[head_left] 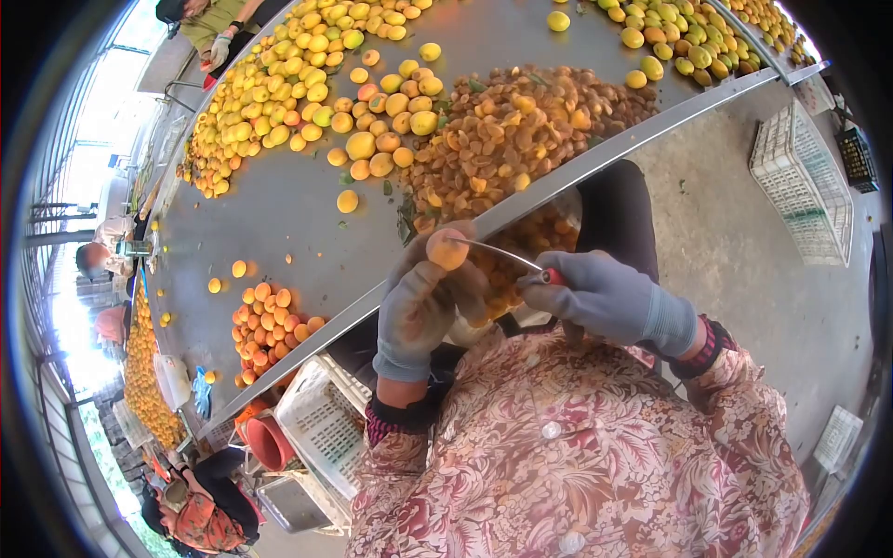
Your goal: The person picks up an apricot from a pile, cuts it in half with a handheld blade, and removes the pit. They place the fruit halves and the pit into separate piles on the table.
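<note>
a: what's being held in this one?

b: an apricot (446, 249) is pinched in the fingertips of the left hand (414, 316), grey glove on, raised just in front of the edge of the metal table (279, 214). a small knife (502, 253) is clenched in the right hand (605, 299), also gloved, with the red handle just poking out of the fist. the blade tip is laid against the fruit.

a: and what's piled around it?

b: a brownish heap of cut pieces (512, 130) is seen on the table right behind the hands. whole yellow fruit (279, 93) is spread further back, and a smaller pile (270, 325) is left off to the side. more orange bits are glimpsed just under the table edge, but what they're kept in can't be told. a white crate (321, 423) and a red bucket (268, 442) are parked below the table, and another person (200, 516) can be made out past them.
</note>
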Action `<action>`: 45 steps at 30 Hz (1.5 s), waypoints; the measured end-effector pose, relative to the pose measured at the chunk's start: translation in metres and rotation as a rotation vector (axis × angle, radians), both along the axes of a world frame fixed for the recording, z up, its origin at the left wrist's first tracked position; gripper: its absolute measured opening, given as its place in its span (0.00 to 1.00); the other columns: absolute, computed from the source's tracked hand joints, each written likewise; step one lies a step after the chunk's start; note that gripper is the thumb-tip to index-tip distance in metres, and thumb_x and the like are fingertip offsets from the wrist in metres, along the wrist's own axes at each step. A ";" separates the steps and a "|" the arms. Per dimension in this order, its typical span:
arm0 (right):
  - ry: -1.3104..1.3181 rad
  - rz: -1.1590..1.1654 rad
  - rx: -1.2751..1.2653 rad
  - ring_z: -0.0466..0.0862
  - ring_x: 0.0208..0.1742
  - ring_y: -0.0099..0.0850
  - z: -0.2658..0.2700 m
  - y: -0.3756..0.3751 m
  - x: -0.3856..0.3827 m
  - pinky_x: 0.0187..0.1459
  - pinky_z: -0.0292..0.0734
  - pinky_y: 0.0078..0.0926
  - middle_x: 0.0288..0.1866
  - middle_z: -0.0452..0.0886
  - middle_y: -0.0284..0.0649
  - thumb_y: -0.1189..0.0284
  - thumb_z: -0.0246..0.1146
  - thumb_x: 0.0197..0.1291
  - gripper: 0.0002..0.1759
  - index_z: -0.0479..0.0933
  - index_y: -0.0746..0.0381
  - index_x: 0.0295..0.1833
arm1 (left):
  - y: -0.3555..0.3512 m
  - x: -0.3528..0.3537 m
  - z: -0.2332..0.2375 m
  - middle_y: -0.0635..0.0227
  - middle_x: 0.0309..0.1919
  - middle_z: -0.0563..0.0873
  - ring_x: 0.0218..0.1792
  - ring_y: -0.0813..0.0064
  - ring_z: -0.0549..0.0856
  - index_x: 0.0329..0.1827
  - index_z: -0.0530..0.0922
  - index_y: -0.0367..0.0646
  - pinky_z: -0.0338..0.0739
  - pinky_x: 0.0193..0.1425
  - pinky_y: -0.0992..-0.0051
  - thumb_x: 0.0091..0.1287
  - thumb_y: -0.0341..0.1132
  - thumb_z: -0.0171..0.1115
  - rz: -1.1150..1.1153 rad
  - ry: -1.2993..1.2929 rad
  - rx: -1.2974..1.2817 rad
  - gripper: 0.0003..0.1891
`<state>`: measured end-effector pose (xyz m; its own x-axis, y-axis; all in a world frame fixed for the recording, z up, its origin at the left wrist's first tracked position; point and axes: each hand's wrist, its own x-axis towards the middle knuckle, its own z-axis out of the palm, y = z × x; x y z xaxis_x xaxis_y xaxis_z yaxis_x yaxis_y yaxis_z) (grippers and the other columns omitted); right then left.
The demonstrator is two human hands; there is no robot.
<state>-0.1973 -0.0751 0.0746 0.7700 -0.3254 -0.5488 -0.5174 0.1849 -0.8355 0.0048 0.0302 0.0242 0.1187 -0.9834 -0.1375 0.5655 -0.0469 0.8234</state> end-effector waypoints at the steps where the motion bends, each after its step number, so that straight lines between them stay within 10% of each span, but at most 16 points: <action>1: -0.022 0.029 -0.108 0.79 0.22 0.25 -0.007 0.000 -0.001 0.27 0.74 0.23 0.22 0.75 0.36 0.57 0.56 0.64 0.18 0.72 0.63 0.41 | 0.000 -0.001 0.001 0.57 0.29 0.83 0.23 0.65 0.83 0.59 0.67 0.28 0.77 0.25 0.73 0.66 0.43 0.56 0.000 0.000 0.001 0.27; 11: 0.036 0.250 -0.793 0.80 0.29 0.45 0.001 -0.006 -0.010 0.31 0.72 0.40 0.23 0.76 0.46 0.63 0.59 0.59 0.12 0.71 0.59 0.41 | 0.002 0.004 -0.005 0.48 0.42 0.80 0.37 0.59 0.82 0.63 0.64 0.29 0.79 0.41 0.63 0.64 0.40 0.53 0.010 -0.006 -0.048 0.28; 34: 0.175 0.262 -0.546 0.81 0.42 0.48 -0.007 0.000 0.023 0.46 0.75 0.42 0.37 0.80 0.54 0.56 0.50 0.65 0.21 0.71 0.66 0.44 | -0.013 0.003 -0.032 0.54 0.44 0.81 0.45 0.61 0.81 0.57 0.70 0.33 0.73 0.56 0.62 0.68 0.43 0.53 0.164 -0.404 -0.144 0.23; 45: 0.112 0.081 -0.552 0.80 0.42 0.50 -0.027 0.013 0.043 0.45 0.75 0.43 0.36 0.79 0.55 0.56 0.51 0.65 0.22 0.69 0.68 0.41 | -0.023 -0.017 -0.049 0.56 0.49 0.80 0.51 0.56 0.79 0.62 0.67 0.42 0.70 0.60 0.57 0.72 0.51 0.44 0.123 0.463 -0.180 0.25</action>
